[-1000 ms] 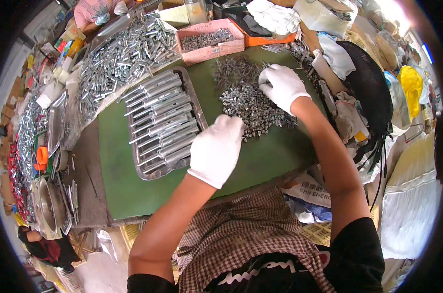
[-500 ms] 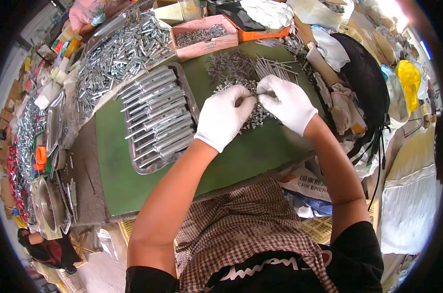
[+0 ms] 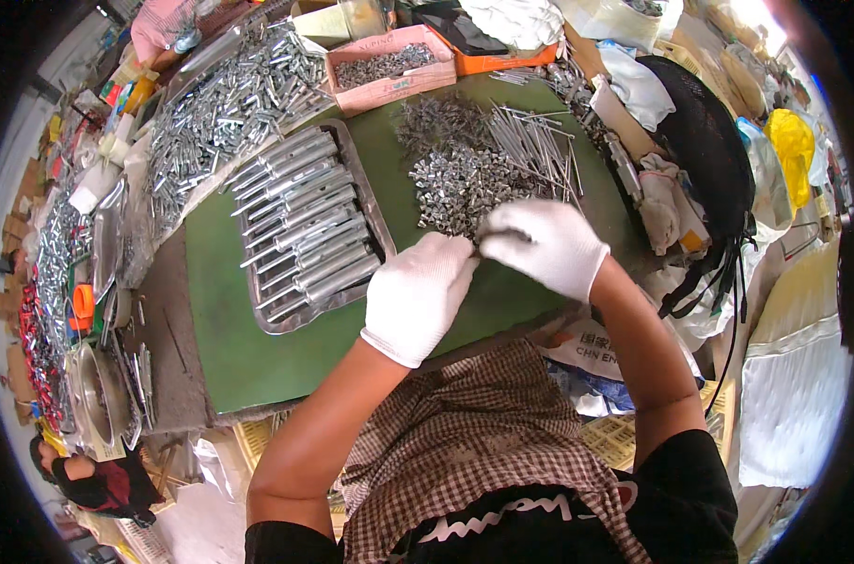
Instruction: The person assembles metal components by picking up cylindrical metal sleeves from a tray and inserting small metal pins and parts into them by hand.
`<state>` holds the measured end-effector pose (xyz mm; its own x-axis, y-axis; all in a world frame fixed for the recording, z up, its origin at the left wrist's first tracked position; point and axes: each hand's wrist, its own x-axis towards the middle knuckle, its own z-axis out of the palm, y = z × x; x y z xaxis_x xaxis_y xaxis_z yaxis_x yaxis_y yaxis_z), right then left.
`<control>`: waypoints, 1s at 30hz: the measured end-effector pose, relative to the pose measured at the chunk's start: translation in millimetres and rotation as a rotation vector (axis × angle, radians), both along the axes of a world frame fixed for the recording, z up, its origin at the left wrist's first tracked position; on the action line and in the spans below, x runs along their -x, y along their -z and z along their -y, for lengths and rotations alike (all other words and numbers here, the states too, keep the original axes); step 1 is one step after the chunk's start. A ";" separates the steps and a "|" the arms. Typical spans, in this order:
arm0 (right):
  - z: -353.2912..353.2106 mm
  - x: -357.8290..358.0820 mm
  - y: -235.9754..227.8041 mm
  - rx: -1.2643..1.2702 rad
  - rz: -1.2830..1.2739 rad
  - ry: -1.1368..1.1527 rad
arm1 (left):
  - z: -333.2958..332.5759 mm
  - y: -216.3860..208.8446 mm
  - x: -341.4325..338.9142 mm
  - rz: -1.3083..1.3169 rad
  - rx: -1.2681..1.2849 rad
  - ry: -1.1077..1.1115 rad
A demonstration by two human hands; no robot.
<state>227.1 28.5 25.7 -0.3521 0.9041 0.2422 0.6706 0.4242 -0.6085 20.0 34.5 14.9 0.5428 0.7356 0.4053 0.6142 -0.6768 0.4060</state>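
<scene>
Both hands, in white gloves, met over the near edge of the pile of small metal pieces (image 3: 460, 183) on the green worktop (image 3: 229, 310). The left hand (image 3: 418, 296) was curled with its fingertips pinched toward the right hand (image 3: 545, 246), which was likewise closed, fingers bent inward; something small and dark sat between their fingertips, too small to tell what it was. The pile lay just beyond the hands, touching the fingertips' side. Beside the pile, away from the person's left, lay a bundle of long thin rods (image 3: 535, 150). To the pile's left stood a metal tray (image 3: 291, 315) filled with silvery tubes (image 3: 300, 226).
</scene>
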 end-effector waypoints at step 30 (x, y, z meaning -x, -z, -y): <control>-137.9 1.0 -0.7 -0.051 0.440 0.135 | 27.7 20.1 -8.1 0.087 0.016 -0.061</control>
<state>226.2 166.5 26.4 -0.3117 0.9396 0.1418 0.9115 0.3378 -0.2346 28.1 6.9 -5.2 0.4603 0.7730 0.4367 0.6158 -0.6323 0.4701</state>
